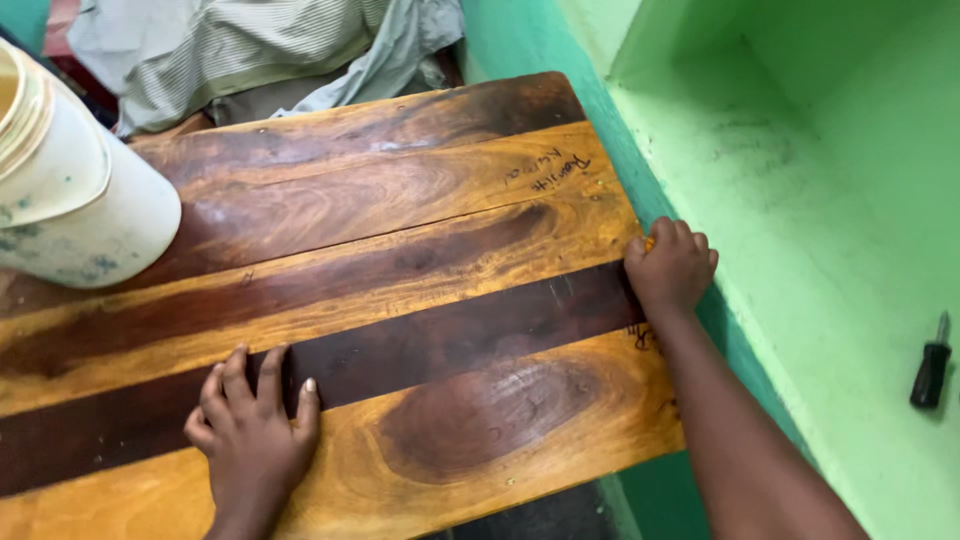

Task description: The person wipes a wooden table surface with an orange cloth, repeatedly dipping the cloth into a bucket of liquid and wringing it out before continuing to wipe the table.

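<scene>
Wooden desk: left hand flat, fingers spread, holding nothing; right hand fisted at edge on small, possibly orange item; keep palm pressing firmly.

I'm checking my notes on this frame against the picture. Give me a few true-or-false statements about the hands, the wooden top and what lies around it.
1. The left hand lies flat on the wooden tabletop. True.
2. The right hand is spread open mid-table. False: it is closed at the right edge, with something small and orange showing in the fingers.
3. A screwdriver lies on the green ledge. True.
4. The white bucket stands at the table's right edge. False: it is at the left.
</scene>
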